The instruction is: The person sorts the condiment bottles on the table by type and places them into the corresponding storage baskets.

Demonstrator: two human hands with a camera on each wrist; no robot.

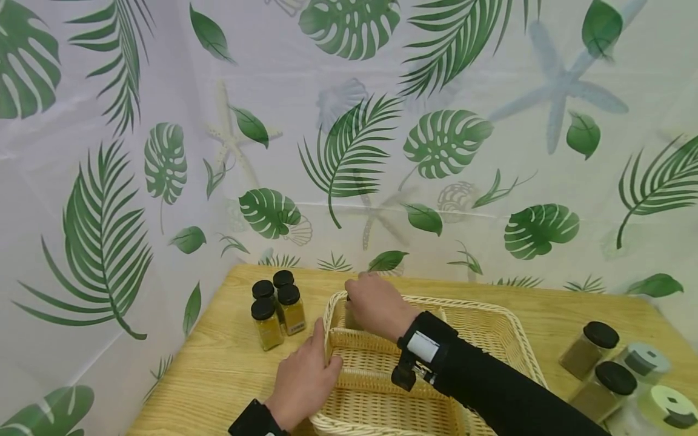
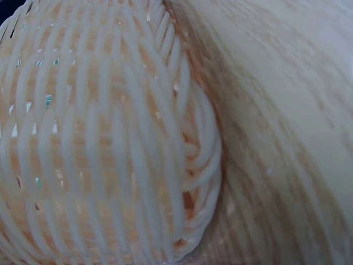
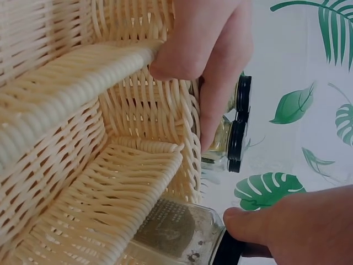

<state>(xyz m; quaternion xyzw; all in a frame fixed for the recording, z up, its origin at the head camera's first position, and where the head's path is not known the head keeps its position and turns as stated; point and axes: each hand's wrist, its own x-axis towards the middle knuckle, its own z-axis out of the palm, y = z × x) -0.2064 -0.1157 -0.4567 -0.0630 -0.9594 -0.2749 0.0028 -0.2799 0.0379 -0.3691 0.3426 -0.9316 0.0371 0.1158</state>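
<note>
While the left hand holds the pale woven wicker basket, the right hand's grip pinches a black-lidded clear jar inside it, best handled upright.

The head camera looks forward and down at the cream rectangular wicker basket, lower centre; the left wrist's closely faces its wall, frame left; the right wrist's, rolled sideways, shares left hand and right hand with the head's.

Looks like rough, woven wicker on the basket, glossy clear glass on the spice jar, grained wood on the worktop, creased cloth on the backdrop.
</note>
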